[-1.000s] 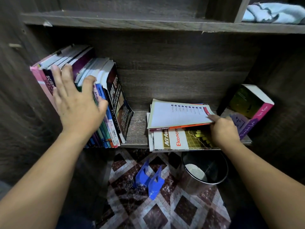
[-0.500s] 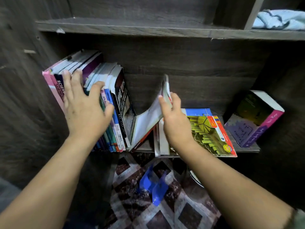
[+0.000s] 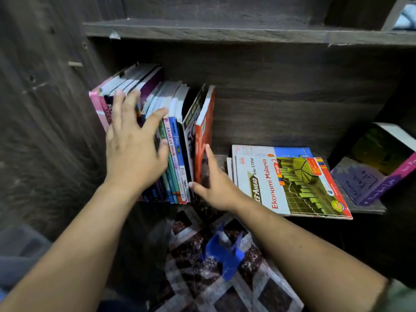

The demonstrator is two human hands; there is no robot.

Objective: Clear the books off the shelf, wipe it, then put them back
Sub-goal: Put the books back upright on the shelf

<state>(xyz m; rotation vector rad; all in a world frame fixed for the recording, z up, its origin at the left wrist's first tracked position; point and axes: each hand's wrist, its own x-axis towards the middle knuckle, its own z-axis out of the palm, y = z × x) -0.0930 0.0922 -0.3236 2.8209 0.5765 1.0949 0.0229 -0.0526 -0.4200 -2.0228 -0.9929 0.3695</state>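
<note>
Books (image 3: 173,152) stood upright at the left end of the shelf (image 3: 369,209). The left hand (image 3: 132,152) lay flat against their spines, fingers spread and straight. The right hand (image 3: 213,185) pressed an orange book (image 3: 203,131) against the row, fingers straight along its cover, thumb at its lower edge. A stack (image 3: 292,183) lay flat to the right, an Ekonomi textbook on top. A purple book (image 3: 378,167) leaned at the far right. Below, blue bookends (image 3: 227,255) lay on the patterned floor (image 3: 258,293).

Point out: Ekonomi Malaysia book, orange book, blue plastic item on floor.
Ekonomi Malaysia book (image 3: 290,185), head view, front cover.
Orange book (image 3: 201,140), head view, spine edge.
Blue plastic item (image 3: 227,255), head view, its middle.
</note>
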